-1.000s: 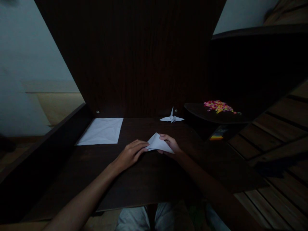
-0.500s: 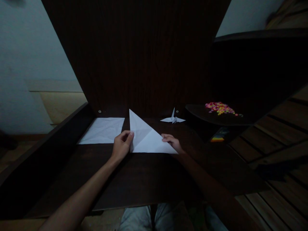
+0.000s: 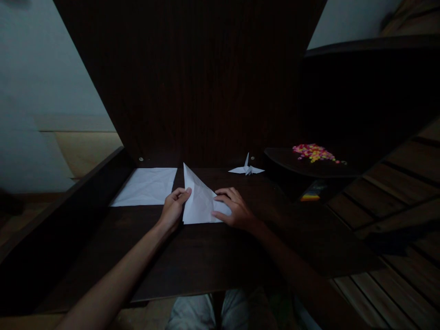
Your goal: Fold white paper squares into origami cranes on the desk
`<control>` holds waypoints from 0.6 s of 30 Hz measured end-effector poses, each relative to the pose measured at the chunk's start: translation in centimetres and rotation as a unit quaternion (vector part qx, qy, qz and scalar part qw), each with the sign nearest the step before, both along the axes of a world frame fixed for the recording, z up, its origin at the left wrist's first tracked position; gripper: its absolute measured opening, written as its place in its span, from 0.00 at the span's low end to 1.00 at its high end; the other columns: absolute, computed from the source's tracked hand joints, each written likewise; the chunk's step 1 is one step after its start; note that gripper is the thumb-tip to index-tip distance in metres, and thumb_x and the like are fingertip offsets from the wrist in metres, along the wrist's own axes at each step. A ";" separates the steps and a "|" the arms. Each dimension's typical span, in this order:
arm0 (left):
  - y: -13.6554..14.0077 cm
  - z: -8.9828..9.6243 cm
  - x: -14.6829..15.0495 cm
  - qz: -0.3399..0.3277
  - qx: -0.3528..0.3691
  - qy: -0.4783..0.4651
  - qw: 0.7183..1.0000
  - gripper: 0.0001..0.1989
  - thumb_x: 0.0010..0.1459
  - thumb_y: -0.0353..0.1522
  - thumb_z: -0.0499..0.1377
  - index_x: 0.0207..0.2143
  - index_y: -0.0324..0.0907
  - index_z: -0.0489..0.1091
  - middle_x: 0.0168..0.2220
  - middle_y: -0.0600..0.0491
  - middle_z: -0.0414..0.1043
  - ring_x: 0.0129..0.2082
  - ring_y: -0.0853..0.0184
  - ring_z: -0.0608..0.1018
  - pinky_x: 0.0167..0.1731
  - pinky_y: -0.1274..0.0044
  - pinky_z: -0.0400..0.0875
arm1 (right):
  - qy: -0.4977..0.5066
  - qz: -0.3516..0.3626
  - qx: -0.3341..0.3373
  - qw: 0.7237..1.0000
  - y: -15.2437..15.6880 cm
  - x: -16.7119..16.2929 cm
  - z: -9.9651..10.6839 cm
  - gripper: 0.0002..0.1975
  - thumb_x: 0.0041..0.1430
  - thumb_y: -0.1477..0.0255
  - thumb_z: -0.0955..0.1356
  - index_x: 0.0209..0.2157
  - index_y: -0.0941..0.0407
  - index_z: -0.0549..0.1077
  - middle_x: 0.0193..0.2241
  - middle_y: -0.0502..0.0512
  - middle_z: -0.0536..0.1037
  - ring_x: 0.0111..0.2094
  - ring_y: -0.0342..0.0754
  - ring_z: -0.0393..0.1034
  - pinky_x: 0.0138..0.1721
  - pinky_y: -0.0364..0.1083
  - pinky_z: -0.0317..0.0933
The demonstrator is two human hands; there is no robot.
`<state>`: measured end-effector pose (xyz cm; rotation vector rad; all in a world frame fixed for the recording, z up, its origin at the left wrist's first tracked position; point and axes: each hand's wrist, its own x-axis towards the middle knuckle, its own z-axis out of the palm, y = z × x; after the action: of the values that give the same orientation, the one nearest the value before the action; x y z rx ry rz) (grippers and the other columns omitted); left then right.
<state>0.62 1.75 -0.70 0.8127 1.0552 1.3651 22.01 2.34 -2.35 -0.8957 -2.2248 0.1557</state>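
A white sheet of paper (image 3: 199, 204), folded to a triangle with its tall point at the upper left, is between my hands over the dark desk. My left hand (image 3: 173, 206) pinches its left edge, thumb on top. My right hand (image 3: 237, 208) grips the right part, thumb and fingers curved over it, with paper showing between them and the right corner hidden. Beyond the right hand stands a white origami crane (image 3: 246, 170). At the left lies another white paper sheet (image 3: 146, 185), flat and creased.
A pile of small pink, yellow and red pieces (image 3: 315, 153) lies on a dark rounded shelf (image 3: 292, 167) at the right. A colourful item (image 3: 311, 195) shows beneath it. A raised dark board (image 3: 62, 211) borders the desk (image 3: 172, 270) at the left, and a tall panel (image 3: 199, 82) stands behind.
My right hand has moved left from the paper's right corner onto its right part, fingers now curved over it. The paper's slanted edge has bowed inward. My left hand keeps its pinch.
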 end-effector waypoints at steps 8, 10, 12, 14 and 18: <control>-0.4 0.2 0.3 -0.003 -0.021 -0.009 1.000 0.20 0.38 0.41 0.69 0.19 0.40 0.62 0.18 0.59 0.67 0.16 0.74 0.68 0.18 0.82 0.60 | -0.017 0.055 -0.003 0.998 -0.5 0.1 0.1 0.30 0.44 0.54 0.72 0.47 0.56 0.71 0.50 0.63 0.69 0.48 0.56 0.65 0.49 0.56 0.60; -0.3 0.1 0.3 -0.014 -0.023 -0.026 0.999 0.19 0.38 0.40 0.69 0.20 0.39 0.63 0.18 0.59 0.67 0.18 0.73 0.69 0.20 0.81 0.63 | -0.007 0.057 -0.001 0.998 -0.5 0.1 -0.1 0.27 0.47 0.56 0.72 0.47 0.56 0.71 0.50 0.63 0.71 0.48 0.55 0.67 0.50 0.55 0.61; -0.2 -0.1 0.2 -0.030 -0.020 -0.042 0.998 0.18 0.40 0.40 0.69 0.21 0.39 0.65 0.19 0.58 0.67 0.19 0.72 0.70 0.21 0.81 0.65 | 0.012 0.058 -0.005 0.998 -0.5 0.0 -0.4 0.23 0.50 0.60 0.70 0.47 0.56 0.72 0.48 0.63 0.72 0.47 0.54 0.69 0.50 0.54 0.62; 0.0 -0.3 0.1 -0.041 -0.011 -0.048 0.998 0.17 0.42 0.41 0.68 0.24 0.39 0.67 0.20 0.58 0.68 0.20 0.72 0.71 0.22 0.80 0.66 | 0.039 0.060 -0.017 0.997 -0.5 0.0 -0.6 0.17 0.55 0.64 0.68 0.46 0.55 0.73 0.46 0.61 0.75 0.46 0.53 0.71 0.49 0.53 0.63; 0.3 -0.8 -0.1 -0.041 0.002 -0.018 0.999 0.17 0.45 0.43 0.66 0.26 0.39 0.68 0.23 0.56 0.69 0.21 0.72 0.71 0.21 0.80 0.66 | 0.070 0.062 -0.042 0.995 -0.1 -0.1 -1.0 0.12 0.61 0.70 0.62 0.43 0.53 0.74 0.42 0.58 0.77 0.45 0.52 0.72 0.49 0.53 0.63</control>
<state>0.50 2.00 -1.46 0.8235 0.9808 1.3090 21.91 2.27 -3.36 -0.7662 -2.1552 0.3615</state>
